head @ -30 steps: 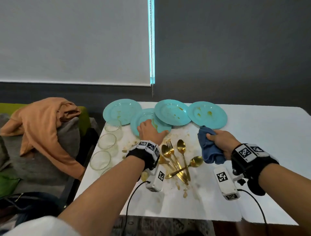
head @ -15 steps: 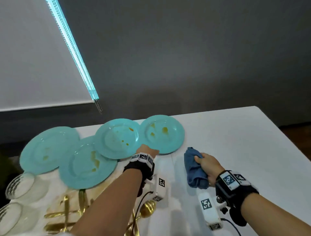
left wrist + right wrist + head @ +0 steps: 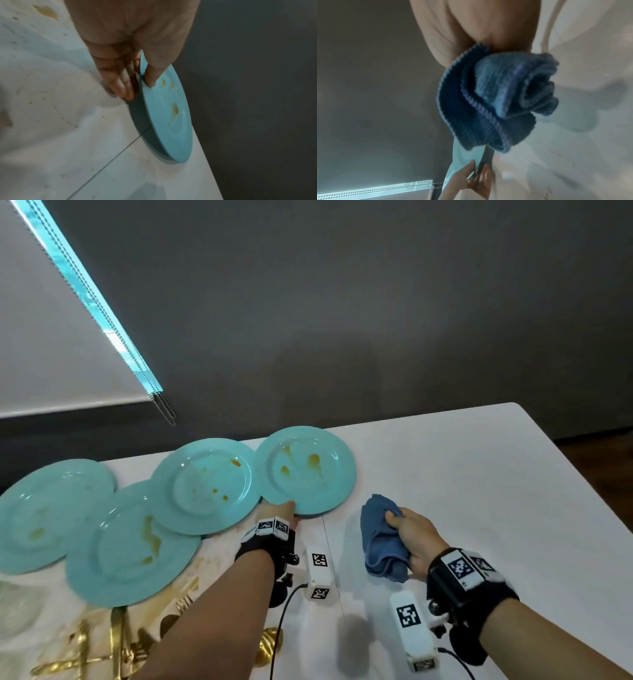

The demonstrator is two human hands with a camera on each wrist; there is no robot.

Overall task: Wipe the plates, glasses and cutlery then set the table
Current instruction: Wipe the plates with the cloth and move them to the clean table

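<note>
Four stained teal plates [image 3: 209, 487], one blue cloth [image 3: 380, 539] on white table [image 3: 479, 491].

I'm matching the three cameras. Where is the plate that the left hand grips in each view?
Head: the rightmost plate, centre.
Left wrist: centre-right, seen edge-on.
Right wrist: bottom centre, partly behind the blue cloth.
Shared landmark: the left hand pinching its rim.

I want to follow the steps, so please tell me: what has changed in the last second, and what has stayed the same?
The left hand left the second plate from the left and moved right to the rightmost plate; it now pinches that plate's near rim, thumb on top, fingers under. The right hand still grips the blue cloth above the table. The other plates stayed put.
</note>
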